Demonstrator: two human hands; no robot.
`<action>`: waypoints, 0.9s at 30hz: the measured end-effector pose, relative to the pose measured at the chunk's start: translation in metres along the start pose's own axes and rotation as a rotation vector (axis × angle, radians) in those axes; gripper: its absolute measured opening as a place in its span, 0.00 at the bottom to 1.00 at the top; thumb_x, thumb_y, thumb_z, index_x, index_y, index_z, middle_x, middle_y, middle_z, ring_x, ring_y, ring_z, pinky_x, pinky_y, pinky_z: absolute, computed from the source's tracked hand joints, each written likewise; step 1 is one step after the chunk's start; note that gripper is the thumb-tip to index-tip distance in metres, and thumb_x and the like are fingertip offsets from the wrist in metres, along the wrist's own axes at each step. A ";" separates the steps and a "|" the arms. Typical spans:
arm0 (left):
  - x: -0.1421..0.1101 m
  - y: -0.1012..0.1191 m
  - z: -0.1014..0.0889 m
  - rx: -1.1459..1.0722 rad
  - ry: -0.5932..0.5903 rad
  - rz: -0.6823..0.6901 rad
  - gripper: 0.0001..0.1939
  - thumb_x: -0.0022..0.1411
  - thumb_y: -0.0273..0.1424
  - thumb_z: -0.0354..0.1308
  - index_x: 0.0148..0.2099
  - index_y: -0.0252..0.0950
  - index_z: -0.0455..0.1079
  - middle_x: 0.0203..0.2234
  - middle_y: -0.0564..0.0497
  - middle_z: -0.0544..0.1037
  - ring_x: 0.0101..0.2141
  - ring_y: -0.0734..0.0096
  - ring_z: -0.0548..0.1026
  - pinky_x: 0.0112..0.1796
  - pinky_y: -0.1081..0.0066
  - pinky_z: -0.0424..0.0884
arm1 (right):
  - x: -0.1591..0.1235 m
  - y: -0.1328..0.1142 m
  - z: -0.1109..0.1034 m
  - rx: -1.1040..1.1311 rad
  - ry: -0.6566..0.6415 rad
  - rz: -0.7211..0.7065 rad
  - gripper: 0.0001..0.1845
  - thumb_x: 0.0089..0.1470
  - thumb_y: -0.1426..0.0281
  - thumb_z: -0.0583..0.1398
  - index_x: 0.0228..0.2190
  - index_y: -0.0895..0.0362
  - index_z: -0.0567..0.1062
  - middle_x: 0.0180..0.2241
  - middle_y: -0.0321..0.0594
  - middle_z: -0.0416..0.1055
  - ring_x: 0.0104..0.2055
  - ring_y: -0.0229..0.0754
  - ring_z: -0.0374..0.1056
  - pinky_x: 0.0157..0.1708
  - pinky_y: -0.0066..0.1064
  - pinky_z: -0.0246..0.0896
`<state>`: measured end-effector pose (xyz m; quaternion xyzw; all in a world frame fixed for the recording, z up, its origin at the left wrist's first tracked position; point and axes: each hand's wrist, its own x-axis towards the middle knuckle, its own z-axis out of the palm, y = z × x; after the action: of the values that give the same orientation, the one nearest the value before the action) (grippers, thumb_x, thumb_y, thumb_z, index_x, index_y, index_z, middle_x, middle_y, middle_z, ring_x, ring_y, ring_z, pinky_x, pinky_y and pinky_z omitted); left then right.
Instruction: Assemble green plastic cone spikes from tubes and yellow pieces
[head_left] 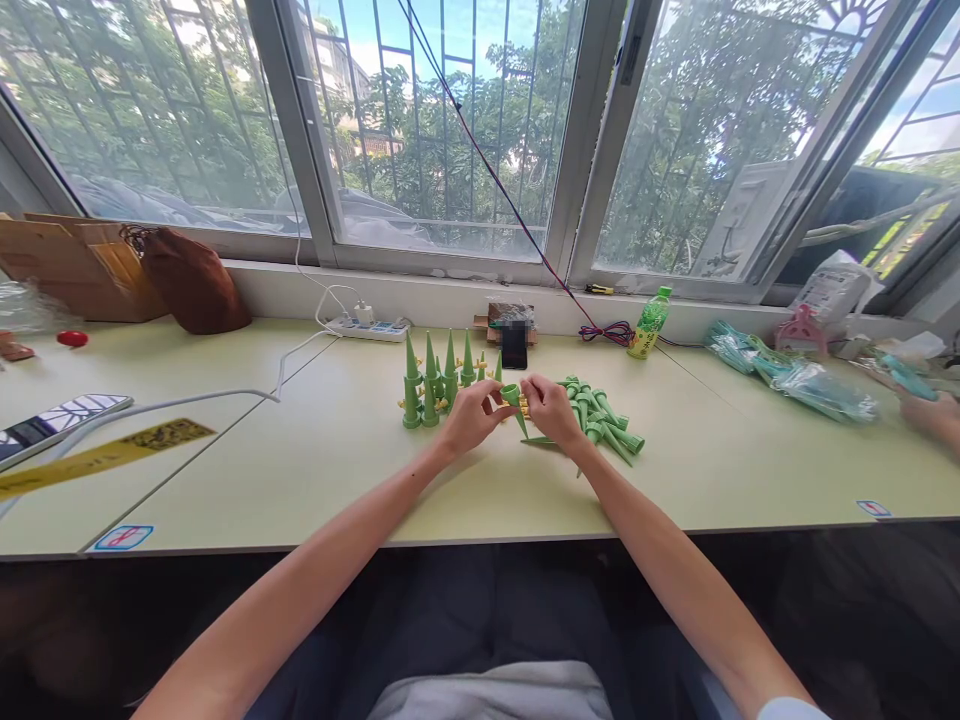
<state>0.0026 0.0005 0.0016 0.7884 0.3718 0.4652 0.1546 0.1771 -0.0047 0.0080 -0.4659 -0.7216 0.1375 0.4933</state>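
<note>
The left hand (474, 414) pinched a green cone (511, 392), the right hand (551, 412) curled close, grip unclear: two-handed work, seemingly demanding steadiness next!

Spread across the pale yellow-green tabletop (262, 470) (seamed at left): upright green spikes (411, 412) and, farther right, a loose heap of green cones (600, 412). Along the rear: a brown drawstring bag (193, 285), a white power strip (382, 330), a green-capped drink bottle (649, 322).

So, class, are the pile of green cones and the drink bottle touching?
Apart. The head view shows bare tabletop between the pile of green cones and the drink bottle, which stands farther back.
</note>
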 end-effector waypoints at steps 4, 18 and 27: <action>0.000 0.001 0.000 -0.021 0.000 0.000 0.21 0.58 0.47 0.63 0.44 0.34 0.71 0.30 0.50 0.77 0.21 0.77 0.69 0.27 0.73 0.66 | 0.000 -0.002 -0.001 0.014 0.005 0.009 0.20 0.62 0.57 0.50 0.22 0.55 0.59 0.18 0.30 0.54 0.22 0.35 0.49 0.26 0.29 0.46; 0.000 0.004 0.002 -0.126 -0.024 -0.011 0.19 0.61 0.40 0.61 0.51 0.38 0.67 0.30 0.53 0.76 0.18 0.81 0.68 0.23 0.78 0.66 | 0.000 -0.003 -0.001 0.016 0.057 0.013 0.20 0.63 0.57 0.49 0.23 0.55 0.61 0.19 0.30 0.55 0.23 0.35 0.50 0.26 0.29 0.47; 0.004 0.015 -0.004 -0.570 -0.212 -0.460 0.31 0.62 0.57 0.50 0.30 0.31 0.70 0.22 0.48 0.73 0.15 0.77 0.68 0.14 0.76 0.59 | -0.001 -0.007 -0.005 0.012 0.098 0.003 0.20 0.63 0.57 0.50 0.24 0.55 0.62 0.19 0.30 0.56 0.23 0.35 0.50 0.27 0.28 0.48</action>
<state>0.0068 -0.0067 0.0152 0.6535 0.3767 0.4187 0.5057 0.1774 -0.0104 0.0140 -0.4702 -0.6950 0.1194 0.5308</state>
